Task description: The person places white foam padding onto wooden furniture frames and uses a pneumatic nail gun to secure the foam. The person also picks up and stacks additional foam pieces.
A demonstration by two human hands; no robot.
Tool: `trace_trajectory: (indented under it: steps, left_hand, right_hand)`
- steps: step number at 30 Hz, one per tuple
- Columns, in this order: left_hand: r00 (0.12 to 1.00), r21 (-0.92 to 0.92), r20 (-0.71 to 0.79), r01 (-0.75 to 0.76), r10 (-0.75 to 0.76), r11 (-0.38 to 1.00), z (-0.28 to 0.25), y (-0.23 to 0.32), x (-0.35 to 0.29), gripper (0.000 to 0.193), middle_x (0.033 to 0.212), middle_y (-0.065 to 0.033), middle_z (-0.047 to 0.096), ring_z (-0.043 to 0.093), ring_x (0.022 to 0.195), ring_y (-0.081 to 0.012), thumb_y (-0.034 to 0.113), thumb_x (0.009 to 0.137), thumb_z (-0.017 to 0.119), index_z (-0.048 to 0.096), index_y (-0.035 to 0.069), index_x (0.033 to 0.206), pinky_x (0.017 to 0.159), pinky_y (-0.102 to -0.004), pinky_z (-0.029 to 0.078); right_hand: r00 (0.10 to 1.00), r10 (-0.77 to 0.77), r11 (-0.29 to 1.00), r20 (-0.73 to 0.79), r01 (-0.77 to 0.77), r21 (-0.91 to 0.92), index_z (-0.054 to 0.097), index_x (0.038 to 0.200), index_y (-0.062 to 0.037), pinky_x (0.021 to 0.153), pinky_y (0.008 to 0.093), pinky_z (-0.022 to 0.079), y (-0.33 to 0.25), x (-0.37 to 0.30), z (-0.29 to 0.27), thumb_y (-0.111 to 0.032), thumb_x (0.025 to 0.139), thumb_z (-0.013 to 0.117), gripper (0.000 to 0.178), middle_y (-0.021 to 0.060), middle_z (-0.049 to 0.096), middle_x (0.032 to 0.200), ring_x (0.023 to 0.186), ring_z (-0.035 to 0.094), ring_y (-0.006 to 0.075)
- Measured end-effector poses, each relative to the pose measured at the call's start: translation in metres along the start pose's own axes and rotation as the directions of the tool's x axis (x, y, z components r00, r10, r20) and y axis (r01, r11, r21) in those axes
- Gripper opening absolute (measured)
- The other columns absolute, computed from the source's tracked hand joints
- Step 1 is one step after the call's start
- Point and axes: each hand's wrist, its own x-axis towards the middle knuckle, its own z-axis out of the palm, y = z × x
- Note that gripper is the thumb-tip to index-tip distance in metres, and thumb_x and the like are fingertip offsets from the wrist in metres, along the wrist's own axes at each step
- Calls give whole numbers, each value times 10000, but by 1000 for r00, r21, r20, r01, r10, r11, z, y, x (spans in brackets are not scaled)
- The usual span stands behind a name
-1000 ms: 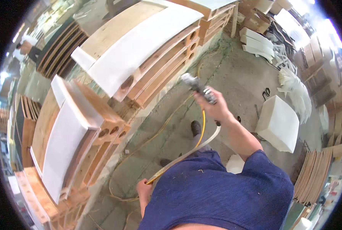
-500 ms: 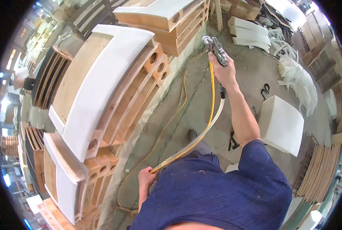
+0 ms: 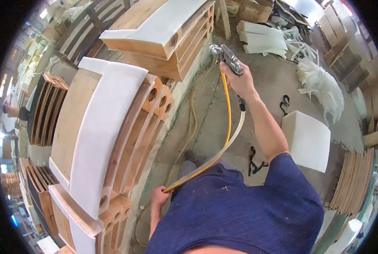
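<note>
My right hand [image 3: 241, 82] is wrapped round a metal spray gun [image 3: 228, 58], held out ahead of me at arm's length. A yellow hose [image 3: 228, 111] and a thicker clear hose [image 3: 236, 134] hang in a curve below the gun. Both hoses run back to my left hand [image 3: 159, 198], which is closed round them beside my waist. To my left stand stacked wooden frames topped with a white foam strip [image 3: 107, 112]. Farther ahead is another stack with a white-edged top [image 3: 167, 23], nearest to the gun.
On the floor at the right sit a white foam block [image 3: 306, 139], a heap of white strips [image 3: 322, 86] and black straps [image 3: 255, 163]. A bundle of thin boards [image 3: 353, 182] stands at far right. Another person's arm [image 3: 17, 112] shows at far left beside curved panels [image 3: 49, 112].
The frame stacks have shifted down and left in the picture as I move forward. The spray gun sits slightly farther left. Both hands keep their hold.
</note>
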Motion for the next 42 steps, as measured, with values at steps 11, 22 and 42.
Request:
trace_trajectory:
  steps: [11, 22, 42]
  left_hand:
    - [968, -53, 32, 250, -249, 967, 43, 44, 8, 207, 658, -169, 600, 590, 609, -347, 222, 669, 727, 601, 57, 667, 542, -407, 437]
    - [973, 10, -104, 209, -206, 978, 114, 129, -22, 304, 633, -143, 612, 616, 626, -322, 354, 690, 746, 622, 77, 661, 552, -402, 459]
    - [971, -50, -64, 229, -231, 972, 85, 107, 4, 158, 708, -126, 641, 626, 701, -325, 248, 639, 688, 626, 109, 684, 610, -417, 479]
  right_hand:
    - [983, 39, 998, 177, -28, -65, 583, 885, -45, 578, 285, 401, 60, 48, -21, -306, 885, 627, 265, -12, 486, 655, 621, 454, 96]
    - [884, -11, 979, 467, 105, -176, 582, 1031, -55, 641, 311, 445, 60, 39, -65, -295, 871, 636, 294, 80, 568, 712, 654, 519, 172]
    - [898, -160, 948, 410, 256, -191, 563, 1052, -53, 669, 313, 469, 24, 39, -15, -272, 868, 641, 296, 83, 611, 790, 718, 597, 203]
